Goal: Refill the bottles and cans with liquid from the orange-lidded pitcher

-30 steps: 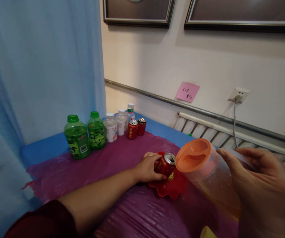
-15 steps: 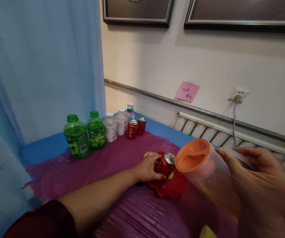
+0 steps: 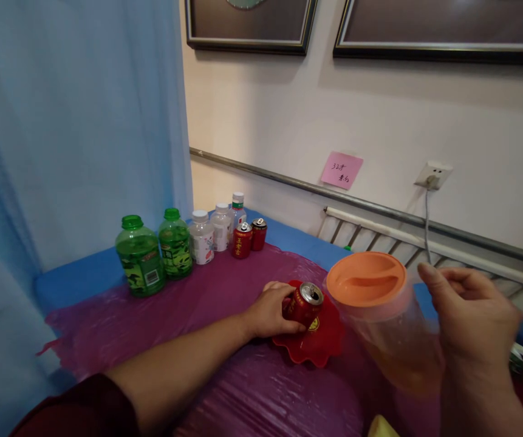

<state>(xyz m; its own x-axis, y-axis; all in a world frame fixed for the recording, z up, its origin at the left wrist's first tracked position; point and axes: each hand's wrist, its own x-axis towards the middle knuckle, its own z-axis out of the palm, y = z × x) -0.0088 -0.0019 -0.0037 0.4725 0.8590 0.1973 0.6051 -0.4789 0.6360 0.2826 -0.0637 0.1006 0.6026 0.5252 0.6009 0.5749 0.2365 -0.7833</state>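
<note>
The left hand (image 3: 268,312), its grip wrapped around a tilted red can (image 3: 302,308) over a scalloped red dish (image 3: 318,347); the right hand (image 3: 473,312), its grip curled on an orange-lidded pitcher (image 3: 386,334) just beside.

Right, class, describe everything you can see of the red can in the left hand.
The can is red with gold-coloured lettering, looks like metal, and has a silver top with a pull tab and a dark opening. It leans, its top toward the orange-lidded pitcher, over a red scalloped dish. The left hand grips it round the side. Its base is hidden, so contact with the dish cannot be told.
</note>
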